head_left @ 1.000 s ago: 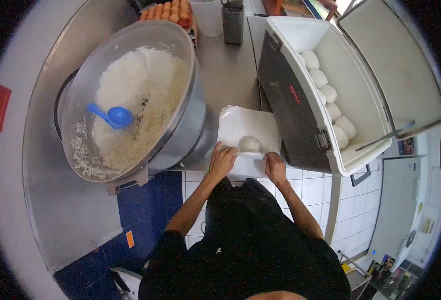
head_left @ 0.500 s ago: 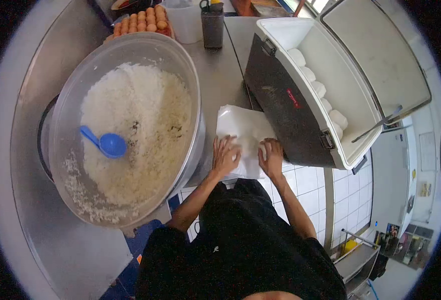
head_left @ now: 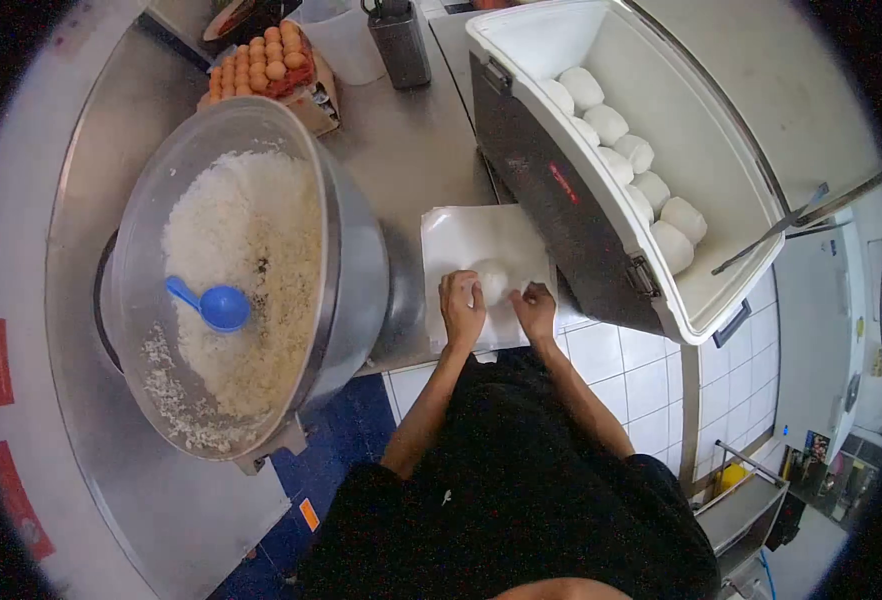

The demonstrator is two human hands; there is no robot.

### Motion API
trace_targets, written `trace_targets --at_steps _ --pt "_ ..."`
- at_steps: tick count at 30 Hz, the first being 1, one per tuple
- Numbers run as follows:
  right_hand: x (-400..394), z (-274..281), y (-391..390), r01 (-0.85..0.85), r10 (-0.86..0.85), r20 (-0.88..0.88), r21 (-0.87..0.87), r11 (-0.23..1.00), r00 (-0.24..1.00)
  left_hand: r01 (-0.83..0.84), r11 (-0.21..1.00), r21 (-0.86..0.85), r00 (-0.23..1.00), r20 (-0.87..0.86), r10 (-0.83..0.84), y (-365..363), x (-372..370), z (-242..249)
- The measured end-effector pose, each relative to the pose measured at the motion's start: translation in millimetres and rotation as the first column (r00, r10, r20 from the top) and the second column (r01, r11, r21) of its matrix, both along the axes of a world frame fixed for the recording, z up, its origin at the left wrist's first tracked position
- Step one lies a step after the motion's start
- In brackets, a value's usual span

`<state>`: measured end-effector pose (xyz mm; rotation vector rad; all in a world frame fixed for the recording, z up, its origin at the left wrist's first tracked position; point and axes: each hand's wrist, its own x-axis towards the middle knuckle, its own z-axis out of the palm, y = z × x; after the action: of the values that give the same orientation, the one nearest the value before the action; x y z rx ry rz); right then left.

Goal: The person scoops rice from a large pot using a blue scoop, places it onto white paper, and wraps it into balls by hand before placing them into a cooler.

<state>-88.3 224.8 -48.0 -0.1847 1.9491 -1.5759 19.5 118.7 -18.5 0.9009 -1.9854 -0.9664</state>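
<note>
Steel counter [head_left: 411, 160]; open cooler [head_left: 541, 190] at right, pot [head_left: 353, 265] at left. Rice [head_left: 231, 215] heaped in the pot. Paper [head_left: 448, 232] on the counter near its front edge, between pot and cooler. Left hand [head_left: 462, 308], fingers bent, at the left of a white mound [head_left: 493, 272] sitting on the paper; right hand [head_left: 534, 311], fingers curled, at its lower right. Can't tell whether either grips paper. White bundles [head_left: 633, 153] in cooler. Blue scoop [head_left: 225, 308] on rice.

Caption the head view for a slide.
Left hand and right hand at white mound on paper, between rice pot and open cooler.
</note>
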Motion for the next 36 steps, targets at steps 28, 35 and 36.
trace_targets --at_steps 28,35,36 --pt "-53.3 56.1 -13.6 -0.66 0.554 -0.638 0.095 0.746 0.534 -0.063 0.989 -0.132 0.973 0.214 0.091 25.2 -11.0 62.5" --pt "-15.2 34.8 49.7 -0.643 0.545 -0.756 0.221 0.733 0.362 0.368 0.925 -0.099 0.723 0.656 -0.218 -35.2 31.5 52.9" --pt "-11.0 28.0 52.0 -0.611 0.529 -0.765 0.23 0.757 0.368 0.364 0.926 -0.096 0.731 0.646 -0.22 -33.3 38.8 46.8"
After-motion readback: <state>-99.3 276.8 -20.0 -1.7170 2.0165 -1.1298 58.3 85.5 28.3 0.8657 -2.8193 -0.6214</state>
